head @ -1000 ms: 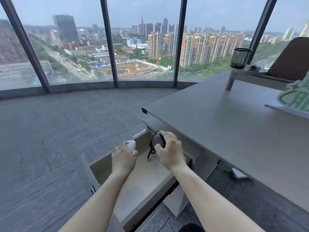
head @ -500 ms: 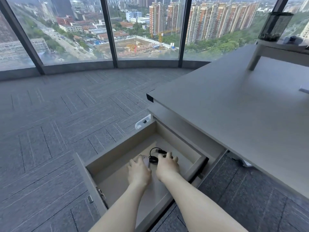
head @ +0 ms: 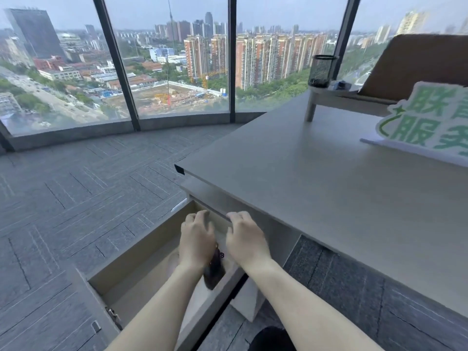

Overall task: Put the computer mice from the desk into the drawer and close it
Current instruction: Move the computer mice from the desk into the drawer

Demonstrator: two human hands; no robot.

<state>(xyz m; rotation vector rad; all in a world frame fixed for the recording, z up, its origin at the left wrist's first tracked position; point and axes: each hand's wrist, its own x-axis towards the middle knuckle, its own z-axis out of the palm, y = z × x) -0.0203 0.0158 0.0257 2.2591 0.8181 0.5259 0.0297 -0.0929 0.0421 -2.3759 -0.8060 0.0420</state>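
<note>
Head view: both hands were over the open drawer, black mouse lying below and between the wrists.

Head view detail: the pale wooden pull-out drawer [head: 141,252] stood fully open beside the grey laminate desk [head: 316,178], long axis running from near-left to far-right under the desk edge. The dark oval corded computer mouse [head: 214,272] lay on the drawer floor, nose pointing away, partly hidden by the left wrist. Left hand [head: 197,239] and right hand [head: 244,240] were palm-down, fingers loosely curled, holding nothing visible; the left was slightly nearer the mouse. A white mouse couldn't be made out, possibly hidden under the left hand. No mice showed on the desk top. Judgement: placing looked done; closing needs a push on the drawer front [head: 83,307], near-left of both hands, along that axis.
</note>
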